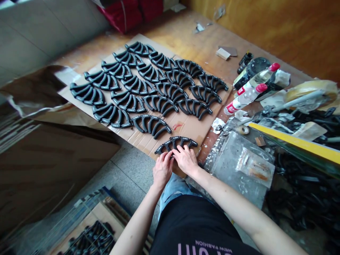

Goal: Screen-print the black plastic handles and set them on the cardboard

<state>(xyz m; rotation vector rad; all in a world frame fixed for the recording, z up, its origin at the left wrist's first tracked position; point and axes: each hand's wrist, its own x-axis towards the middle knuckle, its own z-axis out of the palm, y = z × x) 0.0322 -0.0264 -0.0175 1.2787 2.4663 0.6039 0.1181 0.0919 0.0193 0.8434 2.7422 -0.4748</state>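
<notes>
My left hand and my right hand meet at the near edge of a cardboard sheet. Between and under their fingertips is a fan-shaped row of curved black pieces, which look like plastic handles. The fingers of both hands are bent and closed on the near side of this row, though my hands cover part of what they grip. Beyond them, several similar fans of black curved pieces lie in rows on the cardboard.
Plastic bottles with red caps and a roll of tape stand to the right. A grey board and a yellow-edged panel lie nearer. Loose black pieces fill a box at lower left. Red fabric lies at the back.
</notes>
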